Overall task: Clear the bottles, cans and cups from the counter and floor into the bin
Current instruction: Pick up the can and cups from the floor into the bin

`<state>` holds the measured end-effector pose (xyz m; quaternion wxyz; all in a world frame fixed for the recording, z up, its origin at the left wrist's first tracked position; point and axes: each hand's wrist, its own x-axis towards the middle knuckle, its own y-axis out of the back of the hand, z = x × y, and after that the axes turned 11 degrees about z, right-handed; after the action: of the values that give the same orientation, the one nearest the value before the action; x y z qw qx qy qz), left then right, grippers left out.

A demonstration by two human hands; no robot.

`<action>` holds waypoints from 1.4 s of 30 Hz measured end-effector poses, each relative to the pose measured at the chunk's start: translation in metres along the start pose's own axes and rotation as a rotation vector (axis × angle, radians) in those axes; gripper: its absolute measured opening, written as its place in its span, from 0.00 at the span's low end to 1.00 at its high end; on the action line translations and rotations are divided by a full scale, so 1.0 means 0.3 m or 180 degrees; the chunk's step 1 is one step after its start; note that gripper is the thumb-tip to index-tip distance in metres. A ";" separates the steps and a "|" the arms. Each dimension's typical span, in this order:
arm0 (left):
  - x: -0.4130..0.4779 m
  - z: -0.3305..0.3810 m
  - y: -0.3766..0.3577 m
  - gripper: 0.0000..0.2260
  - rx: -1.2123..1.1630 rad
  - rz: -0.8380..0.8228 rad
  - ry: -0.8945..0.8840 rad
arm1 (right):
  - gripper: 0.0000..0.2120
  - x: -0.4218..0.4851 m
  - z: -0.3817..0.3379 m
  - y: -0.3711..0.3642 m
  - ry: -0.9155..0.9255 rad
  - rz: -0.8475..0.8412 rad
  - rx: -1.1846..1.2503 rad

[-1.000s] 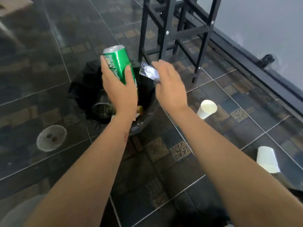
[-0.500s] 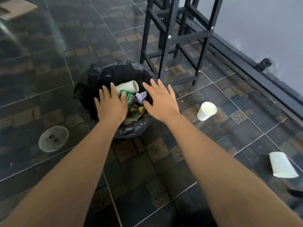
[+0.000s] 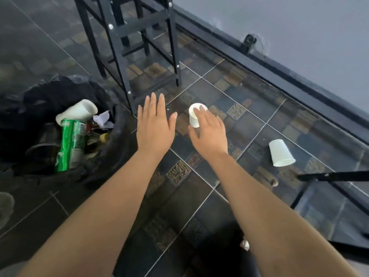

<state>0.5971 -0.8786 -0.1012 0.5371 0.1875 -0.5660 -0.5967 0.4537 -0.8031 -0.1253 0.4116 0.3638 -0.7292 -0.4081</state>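
Observation:
A black-lined bin (image 3: 111, 144) stands at the left, holding a green can (image 3: 70, 144), a white cup (image 3: 77, 111), crumpled paper and other rubbish. On the dark floor tiles lies a white paper cup (image 3: 194, 116) on its side. My right hand (image 3: 208, 134) hovers over it with fingers spread, fingertips at its rim. My left hand (image 3: 154, 126) is flat and open between the bin and that cup, holding nothing. A second white cup (image 3: 280, 153) lies tipped over further right.
A black metal stool frame (image 3: 127, 56) stands just behind my hands. Another black frame leg (image 3: 335, 176) juts in at the right. A dark wall base (image 3: 279, 76) runs diagonally along the grey wall.
The green can and the silvery wrapper left my hands and now lie in the bin. Both hands have swung right, away from the bin, my right hand reaching the nearest floor cup.

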 end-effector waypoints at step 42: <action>0.055 0.298 -0.361 0.28 -0.0964 -0.0030 0.0377 | 0.34 -0.030 0.556 0.032 -0.1445 0.0094 -0.0184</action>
<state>0.4704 -0.8739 -0.1641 0.5889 0.1418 -0.4360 -0.6656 0.3057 -0.7420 -0.1742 0.2532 0.2401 -0.7963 -0.4941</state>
